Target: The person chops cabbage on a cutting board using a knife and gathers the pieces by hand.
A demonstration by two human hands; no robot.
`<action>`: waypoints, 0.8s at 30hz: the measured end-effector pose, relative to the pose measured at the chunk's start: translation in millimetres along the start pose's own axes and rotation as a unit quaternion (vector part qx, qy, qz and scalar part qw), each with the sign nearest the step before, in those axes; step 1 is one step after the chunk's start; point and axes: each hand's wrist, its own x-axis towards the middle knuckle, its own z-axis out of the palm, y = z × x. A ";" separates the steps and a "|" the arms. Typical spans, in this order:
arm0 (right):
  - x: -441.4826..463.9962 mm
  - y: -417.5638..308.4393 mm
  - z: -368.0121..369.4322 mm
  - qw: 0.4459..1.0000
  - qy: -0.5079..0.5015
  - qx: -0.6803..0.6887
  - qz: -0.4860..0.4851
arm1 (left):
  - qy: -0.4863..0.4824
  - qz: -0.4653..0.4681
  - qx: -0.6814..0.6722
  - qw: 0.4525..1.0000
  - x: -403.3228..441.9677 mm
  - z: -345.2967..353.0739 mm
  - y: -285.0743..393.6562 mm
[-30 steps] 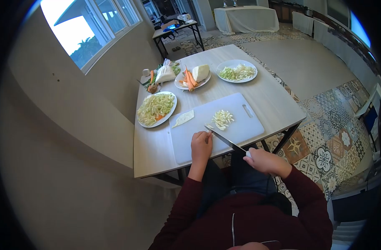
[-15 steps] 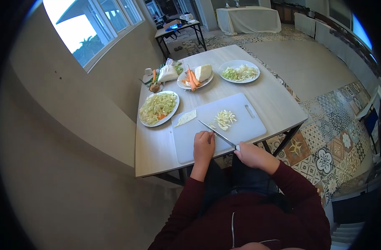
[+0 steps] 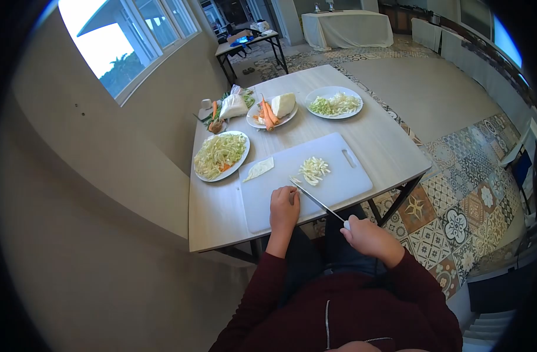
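On one table (image 3: 386,144) there are three white plates. The first from the left, one plate (image 3: 243,161), bears a heap of shredded cabbage (image 3: 218,154) with a little orange among it. Behind it lies one white bag (image 3: 233,106), with vegetables around it. Next comes one white cutting board (image 3: 265,202), and on its left part one flat pale leaf piece (image 3: 259,168). Behind the board, the second plate carries at least two carrots (image 3: 269,111) and one cabbage chunk (image 3: 284,104). The left hand (image 3: 285,206) is at the board, its fingers curled; whether they hold something, I cannot tell. Just beside its fingertips passes the blade of one knife (image 3: 316,200). Beyond the blade is one pile of pale cut strips (image 3: 314,169), on the board. The third plate (image 3: 334,117) bears one shredded heap (image 3: 337,104). The right hand (image 3: 368,234) has its fingers closed around the knife's handle.
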 end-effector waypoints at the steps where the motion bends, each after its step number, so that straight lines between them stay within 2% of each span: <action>1: 2.6 -1.6 0.0 1.000 -0.001 0.005 0.002 | 0.000 0.004 0.000 1.000 -0.4 0.2 -0.9; 24: 4.7 -4.9 0.6 0.999 0.045 0.022 -0.014 | 0.016 0.025 0.009 1.000 1.2 0.9 -2.2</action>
